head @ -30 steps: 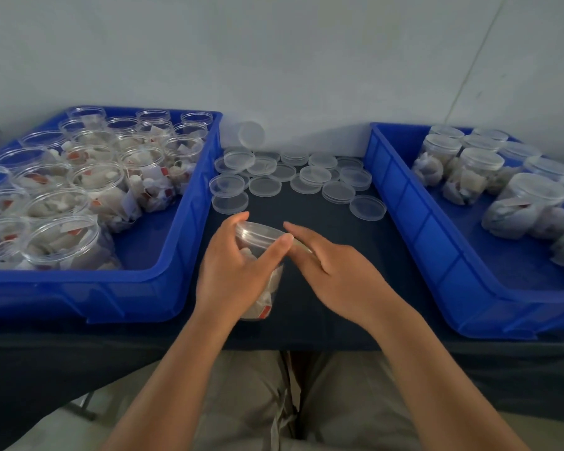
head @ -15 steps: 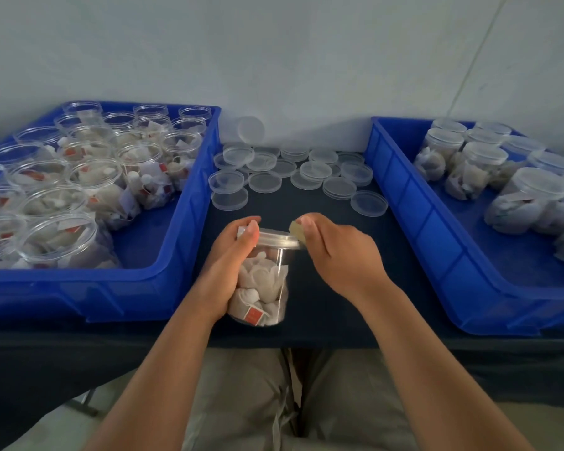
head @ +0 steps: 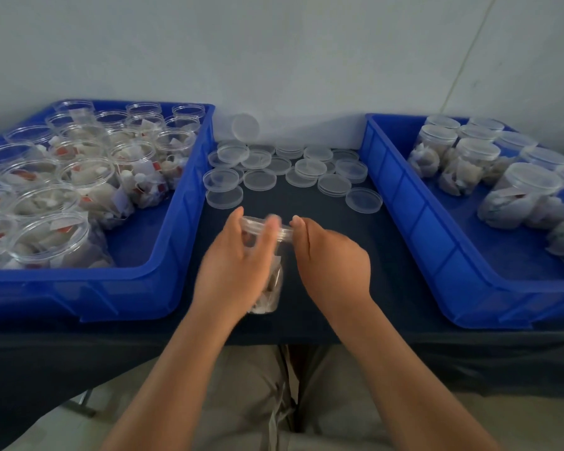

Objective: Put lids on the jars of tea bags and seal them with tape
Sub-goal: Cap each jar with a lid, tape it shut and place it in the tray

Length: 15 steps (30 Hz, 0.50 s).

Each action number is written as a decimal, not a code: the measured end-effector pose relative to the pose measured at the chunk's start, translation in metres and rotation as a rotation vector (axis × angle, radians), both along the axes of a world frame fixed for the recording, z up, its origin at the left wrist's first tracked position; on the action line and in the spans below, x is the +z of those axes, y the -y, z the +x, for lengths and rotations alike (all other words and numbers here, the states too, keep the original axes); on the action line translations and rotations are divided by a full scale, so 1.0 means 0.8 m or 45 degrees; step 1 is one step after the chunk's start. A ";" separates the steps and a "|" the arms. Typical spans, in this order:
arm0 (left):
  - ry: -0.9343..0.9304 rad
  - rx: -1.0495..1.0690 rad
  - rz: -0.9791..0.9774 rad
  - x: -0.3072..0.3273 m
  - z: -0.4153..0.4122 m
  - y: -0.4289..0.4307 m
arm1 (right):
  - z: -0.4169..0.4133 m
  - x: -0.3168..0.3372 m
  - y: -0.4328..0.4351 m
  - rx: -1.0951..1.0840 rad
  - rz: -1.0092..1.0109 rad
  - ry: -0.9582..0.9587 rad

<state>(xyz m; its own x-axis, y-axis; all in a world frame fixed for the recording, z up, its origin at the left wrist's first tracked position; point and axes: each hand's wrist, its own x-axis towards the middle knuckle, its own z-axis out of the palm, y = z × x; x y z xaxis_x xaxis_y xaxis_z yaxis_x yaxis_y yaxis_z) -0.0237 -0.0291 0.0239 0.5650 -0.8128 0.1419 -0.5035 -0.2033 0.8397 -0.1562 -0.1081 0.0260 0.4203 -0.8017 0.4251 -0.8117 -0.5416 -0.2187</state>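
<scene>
Jar (head: pixel 267 288) first: where is it sitting? (spotter)

I am seeing it standing upright near the front edge of the table (head: pixel 306 203), between the two bins, with a lid (head: pixel 267 227) on top. The left hand (head: pixel 232 271) is wrapping round the jar, thumb and fingers reaching up to the lid's rim. The right hand (head: pixel 332 265) is curling, its tips pinching the lid's right edge. Blur is hiding whether any tape is between them. (me)

How are you wanting this step done? (spotter)

I am judging that the lid is being seated. So I am asking for even pressure all round the rim while the left hand is steadying the body. Squeezing the thin wall hard is likely risking a popped lid. Any tape should be bridging lid and wall. (me)

And room to move? (spotter)

The left bin (head: pixel 163 281) is lying just beside the left hand, and the right bin (head: pixel 420 239) is sitting farther off. Loose lids (head: pixel 274 170) are crowding the back, leaving bare cloth behind the jar. With the front edge so near, I am favouring moves away from me. (me)
</scene>
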 end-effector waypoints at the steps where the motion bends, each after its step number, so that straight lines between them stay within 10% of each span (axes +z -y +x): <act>1: 0.041 0.044 0.038 -0.001 -0.011 0.000 | 0.002 -0.002 -0.003 -0.002 -0.012 -0.011; 9: -0.145 0.116 -0.124 -0.005 0.007 0.008 | -0.019 -0.002 0.010 0.305 0.515 0.364; 15: -0.226 -0.059 -0.090 -0.006 0.035 0.013 | -0.038 0.003 0.028 0.318 0.229 0.151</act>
<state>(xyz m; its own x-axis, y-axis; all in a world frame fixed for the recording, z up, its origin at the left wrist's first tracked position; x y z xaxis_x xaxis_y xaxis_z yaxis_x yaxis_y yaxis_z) 0.0044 -0.0391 0.0194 0.5485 -0.8301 0.1006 -0.3534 -0.1211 0.9276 -0.1868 -0.1308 0.0283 0.5692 -0.7470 0.3435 -0.6220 -0.6645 -0.4143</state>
